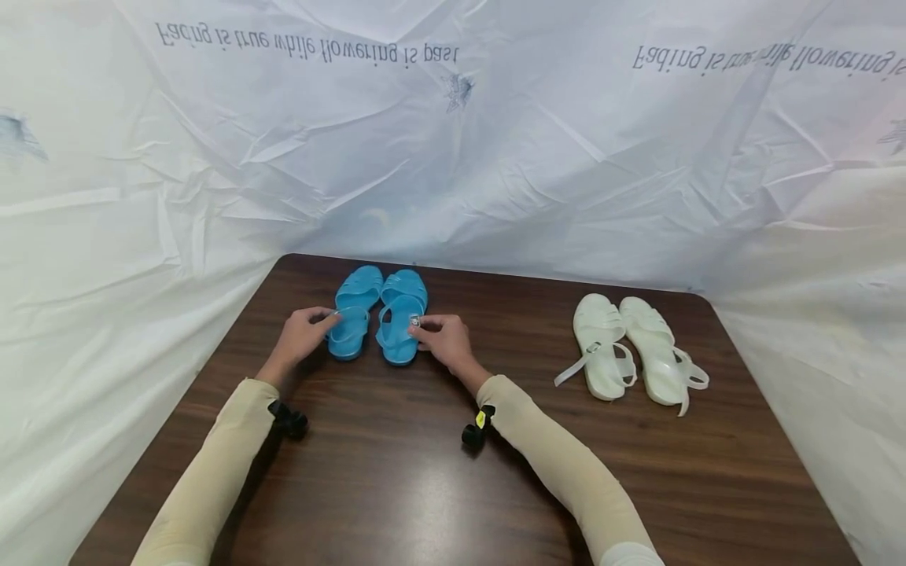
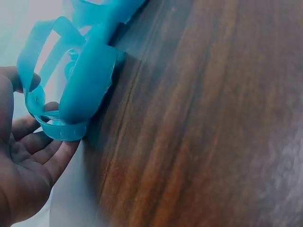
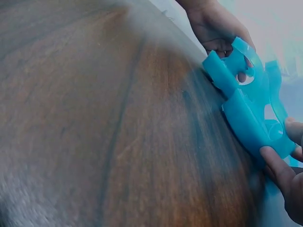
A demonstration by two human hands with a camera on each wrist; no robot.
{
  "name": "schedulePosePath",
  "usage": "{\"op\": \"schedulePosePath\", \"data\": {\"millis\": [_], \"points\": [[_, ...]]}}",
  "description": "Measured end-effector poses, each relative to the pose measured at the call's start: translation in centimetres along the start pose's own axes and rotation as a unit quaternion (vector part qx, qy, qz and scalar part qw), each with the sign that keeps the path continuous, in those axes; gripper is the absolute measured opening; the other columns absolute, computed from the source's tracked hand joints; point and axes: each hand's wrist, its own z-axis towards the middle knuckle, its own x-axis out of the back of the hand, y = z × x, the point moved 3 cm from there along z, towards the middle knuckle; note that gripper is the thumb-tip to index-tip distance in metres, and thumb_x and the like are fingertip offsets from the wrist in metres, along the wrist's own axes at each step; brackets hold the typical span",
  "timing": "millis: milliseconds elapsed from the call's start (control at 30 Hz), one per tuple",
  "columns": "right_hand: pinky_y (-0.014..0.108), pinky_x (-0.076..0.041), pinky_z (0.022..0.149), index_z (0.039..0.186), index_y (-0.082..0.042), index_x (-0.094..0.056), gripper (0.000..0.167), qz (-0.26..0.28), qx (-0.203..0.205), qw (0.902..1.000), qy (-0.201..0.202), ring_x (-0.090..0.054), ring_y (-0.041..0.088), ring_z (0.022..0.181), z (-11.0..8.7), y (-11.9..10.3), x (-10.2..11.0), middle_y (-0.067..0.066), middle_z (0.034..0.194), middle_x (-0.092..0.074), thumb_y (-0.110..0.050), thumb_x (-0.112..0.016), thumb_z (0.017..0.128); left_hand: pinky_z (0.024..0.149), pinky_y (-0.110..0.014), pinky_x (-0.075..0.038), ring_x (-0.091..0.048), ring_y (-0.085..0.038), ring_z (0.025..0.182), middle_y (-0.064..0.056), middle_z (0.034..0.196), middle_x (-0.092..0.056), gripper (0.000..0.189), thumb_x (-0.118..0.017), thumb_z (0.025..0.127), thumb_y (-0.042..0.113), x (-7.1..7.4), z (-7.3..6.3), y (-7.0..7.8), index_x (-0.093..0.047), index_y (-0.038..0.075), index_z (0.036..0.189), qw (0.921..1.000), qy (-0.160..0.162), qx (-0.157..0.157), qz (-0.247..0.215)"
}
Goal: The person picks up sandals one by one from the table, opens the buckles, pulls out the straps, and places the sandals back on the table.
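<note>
Two blue sandals lie side by side near the table's back edge, toes pointing away from me. My left hand (image 1: pixel 303 334) pinches the outer side of the left blue sandal (image 1: pixel 359 289), thumb at the strap and the other fingers low along its side, as the left wrist view shows. On the outer side of the right blue sandal (image 1: pixel 405 284), my right hand (image 1: pixel 447 339) grips the strap near its small buckle (image 1: pixel 414 321). The right wrist view has my right fingers (image 3: pixel 277 165) against that sandal's heel end.
A pair of white sandals sits at the table's right, the left one (image 1: pixel 600 314) with its strap sticking out sideways, the other (image 1: pixel 647 322) with its strap hanging loose. Behind the dark wooden table (image 1: pixel 495 314) hangs a white printed sheet (image 1: pixel 538 157).
</note>
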Motion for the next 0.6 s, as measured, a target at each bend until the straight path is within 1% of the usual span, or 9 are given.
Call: {"op": "schedulePosePath", "data": {"millis": [100, 200, 333, 433, 500, 600], "points": [[0.03, -0.061, 0.07, 0.115, -0.004, -0.077, 0.03, -0.008, 0.004, 1.0, -0.002, -0.077, 0.018, 0.078, -0.1, 0.0, 0.1, 0.013, 0.112, -0.074, -0.021, -0.081, 0.091, 0.09, -0.051, -0.051, -0.06, -0.037, 0.11, -0.026, 0.13, -0.062, 0.058, -0.055, 0.104, 0.046, -0.1, 0.0, -0.1, -0.063, -0.004, 0.131, 1.0, 0.004, -0.001, -0.006], [0.03, -0.061, 0.072, 0.115, -0.005, -0.077, 0.031, -0.024, 0.014, 0.9996, -0.002, -0.077, 0.019, 0.082, -0.3, 0.0, 0.2, 0.013, 0.113, -0.074, -0.023, -0.081, 0.09, 0.09, -0.05, -0.051, -0.059, -0.036, 0.11, -0.026, 0.13, -0.062, 0.057, -0.056, 0.103, 0.045, -0.1, -0.2, -0.2, -0.063, -0.005, 0.131, 0.9999, 0.005, 0.003, -0.015], [0.032, -0.06, 0.078, 0.114, -0.01, -0.079, 0.034, -0.08, 0.033, 0.996, 0.017, -0.074, 0.016, 0.094, -0.5, 0.0, 0.6, 0.007, 0.115, -0.075, -0.032, -0.082, 0.089, 0.098, -0.054, -0.049, -0.056, -0.039, 0.12, -0.026, 0.135, -0.059, 0.057, -0.061, 0.102, 0.042, -0.1, -0.5, -0.1, -0.062, -0.005, 0.133, 0.999, -0.003, 0.021, -0.039], [0.036, -0.058, 0.085, 0.115, -0.011, -0.079, 0.038, -0.113, 0.049, 0.9918, 0.035, -0.069, 0.017, 0.105, -0.7, 0.0, 1.0, 0.004, 0.117, -0.075, -0.037, -0.083, 0.087, 0.102, -0.055, -0.047, -0.054, -0.04, 0.124, -0.026, 0.138, -0.057, 0.058, -0.063, 0.1, 0.043, -0.1, -0.6, 0.0, -0.061, -0.005, 0.134, 0.9979, -0.011, 0.036, -0.053], [0.04, -0.058, 0.088, 0.117, -0.01, -0.078, 0.041, -0.115, 0.059, 0.9908, 0.04, -0.068, 0.019, 0.11, -0.8, -0.1, 1.2, 0.005, 0.118, -0.075, -0.038, -0.083, 0.087, 0.101, -0.054, -0.047, -0.055, -0.039, 0.123, -0.025, 0.138, -0.057, 0.059, -0.063, 0.1, 0.044, -0.1, -0.6, 0.0, -0.061, -0.004, 0.134, 0.9973, -0.011, 0.041, -0.06], [0.042, -0.058, 0.09, 0.12, -0.008, -0.076, 0.045, -0.112, 0.073, 0.9905, 0.034, -0.068, 0.021, 0.111, -0.9, -0.4, 1.5, 0.006, 0.12, -0.074, -0.038, -0.082, 0.088, 0.095, -0.049, -0.051, -0.057, -0.037, 0.119, -0.025, 0.137, -0.058, 0.06, -0.063, 0.1, 0.045, -0.1, -0.6, -0.1, -0.061, -0.004, 0.135, 0.9962, -0.005, 0.046, -0.074]]}}
